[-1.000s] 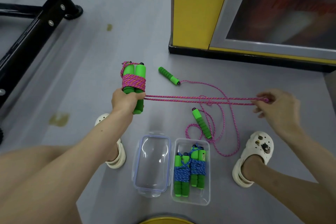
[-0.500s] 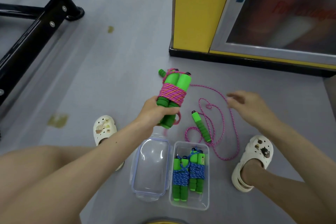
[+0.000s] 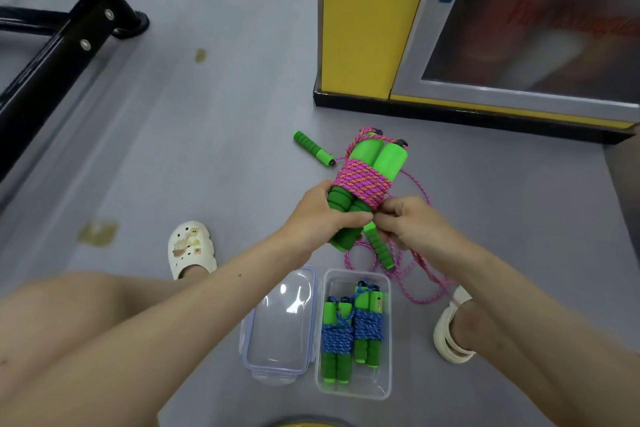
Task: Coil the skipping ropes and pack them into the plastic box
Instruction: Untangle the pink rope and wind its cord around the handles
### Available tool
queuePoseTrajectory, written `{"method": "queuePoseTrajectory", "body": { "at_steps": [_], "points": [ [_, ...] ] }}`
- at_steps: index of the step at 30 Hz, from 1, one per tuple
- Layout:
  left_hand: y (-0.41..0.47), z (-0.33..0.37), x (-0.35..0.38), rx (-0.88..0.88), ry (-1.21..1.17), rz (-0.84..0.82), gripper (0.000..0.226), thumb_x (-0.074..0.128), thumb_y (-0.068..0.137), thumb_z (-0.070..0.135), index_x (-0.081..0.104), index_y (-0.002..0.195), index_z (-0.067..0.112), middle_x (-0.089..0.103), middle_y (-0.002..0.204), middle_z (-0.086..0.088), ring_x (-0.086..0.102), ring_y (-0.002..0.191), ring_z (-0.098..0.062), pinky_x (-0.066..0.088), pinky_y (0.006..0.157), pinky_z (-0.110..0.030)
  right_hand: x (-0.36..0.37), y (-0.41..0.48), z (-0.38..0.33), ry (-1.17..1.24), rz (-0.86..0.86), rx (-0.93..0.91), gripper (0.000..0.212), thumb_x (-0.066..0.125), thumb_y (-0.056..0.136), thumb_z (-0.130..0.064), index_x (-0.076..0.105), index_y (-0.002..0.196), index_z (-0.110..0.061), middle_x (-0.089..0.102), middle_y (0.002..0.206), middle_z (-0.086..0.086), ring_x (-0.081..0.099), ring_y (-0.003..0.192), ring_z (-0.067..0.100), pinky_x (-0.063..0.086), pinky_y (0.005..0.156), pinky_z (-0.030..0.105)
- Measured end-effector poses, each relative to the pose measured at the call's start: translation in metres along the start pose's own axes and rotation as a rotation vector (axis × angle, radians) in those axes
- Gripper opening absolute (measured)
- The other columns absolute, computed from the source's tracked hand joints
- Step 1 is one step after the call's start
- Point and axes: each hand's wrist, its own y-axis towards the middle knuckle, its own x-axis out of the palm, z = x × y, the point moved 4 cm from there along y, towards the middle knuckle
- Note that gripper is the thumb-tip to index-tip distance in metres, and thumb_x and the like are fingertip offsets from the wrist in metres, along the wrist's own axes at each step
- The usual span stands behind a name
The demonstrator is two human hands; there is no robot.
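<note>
Through the head camera I saw both forearms reaching forward and meeting over the floor. The left hand (image 3: 320,215) came in from the left, its fingers wrapped round the lower ends of the pink bundle (image 3: 363,180) and its thumb lying across the front. It held the bundle tilted, tops leaning up and to the right. The right hand (image 3: 407,224) came in from the right with its knuckles up and fingers curled in against the lower edge of the wrap. It was pinching at the bundle there, thumb tip to thumb tip with the left. Exactly what sat between its fingertips was hidden from me.

The bundle was in the air, above and beyond the box (image 3: 353,392), not in it.

My count was 1 pink bundle, made of 2 green handles bound side by side with pink cord. There was 1 loose rope (image 3: 417,276) on the floor under the hands. 1 of its 2 handles lay to the left of the bundle and the other just below the hands. I saw 2 blue bundles (image 3: 337,336) lying side by side inside the box, each with 2 green handles. There was 1 box and 1 lid (image 3: 280,322), and the lid lay touching the box's left side. I counted 2 white clogs (image 3: 190,248), 1 on each foot, either side of the box.
</note>
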Motion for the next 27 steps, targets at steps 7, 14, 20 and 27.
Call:
{"method": "queuePoseTrajectory", "body": {
  "at_steps": [7, 14, 20, 27],
  "points": [
    [0.004, 0.003, 0.001, 0.215, 0.530, 0.141, 0.055, 0.081, 0.071, 0.031, 0.050, 0.114, 0.018, 0.063, 0.097, -0.001, 0.062, 0.086, -0.021, 0.055, 0.076, -0.040, 0.001, -0.003, 0.004, -0.008, 0.003, 0.057, 0.033, 0.046, 0.099, -0.018, 0.065, 0.075, -0.008, 0.050, 0.041, -0.003, 0.039, 0.029, 0.000, 0.029, 0.034, 0.009],
    [0.006, 0.001, 0.004, 0.203, 0.771, 0.165, 0.059, 0.076, 0.078, 0.036, 0.042, 0.122, 0.016, 0.060, 0.099, 0.000, 0.060, 0.089, -0.026, 0.046, 0.069, -0.033, 0.008, -0.003, 0.008, -0.082, -0.082, 0.064, 0.020, 0.054, 0.095, -0.014, 0.066, 0.079, -0.012, 0.059, 0.056, 0.000, 0.038, 0.037, 0.003, 0.031, 0.039, 0.016],
    [0.005, 0.003, 0.012, 0.326, 0.881, 0.081, 0.068, 0.068, 0.082, 0.019, 0.028, 0.138, 0.017, 0.056, 0.107, -0.003, 0.056, 0.087, -0.023, 0.042, 0.068, -0.031, 0.004, -0.001, 0.007, -0.005, 0.019, 0.096, 0.029, 0.045, 0.098, -0.010, 0.060, 0.074, -0.014, 0.055, 0.053, -0.001, 0.039, 0.031, 0.001, 0.032, 0.036, 0.013],
    [-0.006, -0.002, 0.016, 0.494, 1.032, 0.197, 0.063, 0.058, 0.082, 0.008, 0.030, 0.137, 0.017, 0.060, 0.105, -0.005, 0.058, 0.086, -0.029, 0.034, 0.060, -0.031, 0.014, -0.008, 0.001, 0.120, -0.165, 0.133, 0.019, 0.047, 0.097, -0.006, 0.061, 0.089, 0.003, 0.066, 0.054, 0.001, 0.046, 0.034, 0.004, 0.038, 0.039, 0.017]
  ]
}}
